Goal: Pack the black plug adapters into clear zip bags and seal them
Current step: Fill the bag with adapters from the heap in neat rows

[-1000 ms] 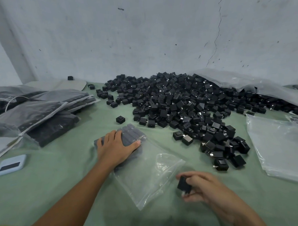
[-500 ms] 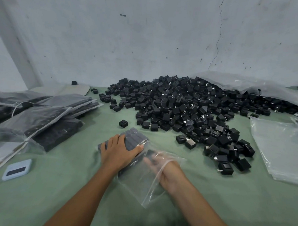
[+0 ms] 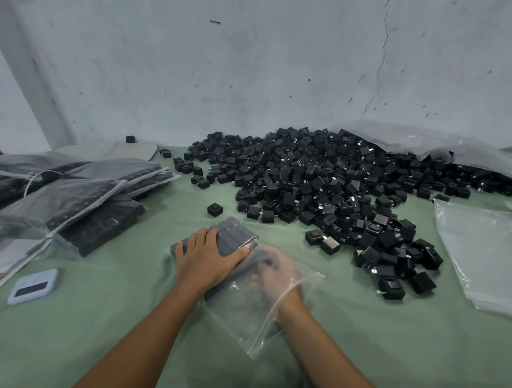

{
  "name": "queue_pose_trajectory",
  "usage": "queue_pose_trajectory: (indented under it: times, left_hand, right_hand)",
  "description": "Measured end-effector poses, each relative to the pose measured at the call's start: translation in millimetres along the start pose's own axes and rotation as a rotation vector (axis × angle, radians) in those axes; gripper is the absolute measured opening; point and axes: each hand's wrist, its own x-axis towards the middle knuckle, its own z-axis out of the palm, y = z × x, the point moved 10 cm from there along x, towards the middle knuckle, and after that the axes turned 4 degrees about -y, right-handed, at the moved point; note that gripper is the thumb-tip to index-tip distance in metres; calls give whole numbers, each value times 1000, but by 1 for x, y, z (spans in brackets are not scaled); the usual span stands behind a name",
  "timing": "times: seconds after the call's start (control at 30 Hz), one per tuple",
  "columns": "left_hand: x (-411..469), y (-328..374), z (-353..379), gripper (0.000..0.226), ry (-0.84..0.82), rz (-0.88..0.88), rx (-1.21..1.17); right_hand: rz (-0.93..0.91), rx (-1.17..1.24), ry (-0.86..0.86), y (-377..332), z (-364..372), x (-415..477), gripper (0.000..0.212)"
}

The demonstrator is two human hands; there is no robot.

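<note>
Pressing the flat, open left hand (image 3: 206,259) on the adapters (image 3: 231,237) inside the zip bag (image 3: 254,308) on the worktop (image 3: 113,311) to steady the rows, reaching the right hand (image 3: 277,273) inside, grip unclear through the plastic.

left hand (image 3: 206,259) flat; right hand (image 3: 277,273) blurred.

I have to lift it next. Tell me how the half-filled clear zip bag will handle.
The half-filled clear zip bag probably sags: its film is wrinkled. The black plug adapters sit at the far end, so it likely hangs end-heavy. Its mouth is open around the right hand; adapters could spill.
</note>
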Motion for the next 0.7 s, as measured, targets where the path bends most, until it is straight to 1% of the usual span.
queue_pose_trajectory:
  times: [0.07, 0.13, 0.17, 0.2, 0.3, 0.4, 0.47, 0.53, 0.7]
  left_hand:
    - [-1, 0, 0, 119, 1, -2, 4]
    - [-1, 0, -1, 119, -2, -3, 4]
    - [-1, 1, -1, 119, -4, -2, 2]
    - [-1, 1, -1, 119, -6, -1, 0]
    - [-2, 2, -2, 120, -1, 3, 6]
    - [-3, 2, -2, 121, -8, 4, 5]
    - [-3, 2, -2, 122, -12, 7, 5]
    - [-3, 2, -2, 121, -14, 11, 13]
    - [-1, 0, 1, 114, -41, 46, 36]
  right_hand:
    - [-24, -60, 8, -2, 3, 0, 32]
    - [-10, -10, 78, -1, -2, 1, 29]
    - [2, 36, 81, 1, -2, 1, 27]
    - [-8, 24, 77, 0, -1, 2, 26]
    - [-31, -216, 8, -8, 5, 3, 33]
    - [-37, -370, -59, -16, 11, 6, 42]
    - [-60, -486, -104, -21, 14, 8, 43]
    - [-77, -551, -139, -24, 16, 9, 45]
    - [-84, -488, -161, -20, 16, -1, 51]
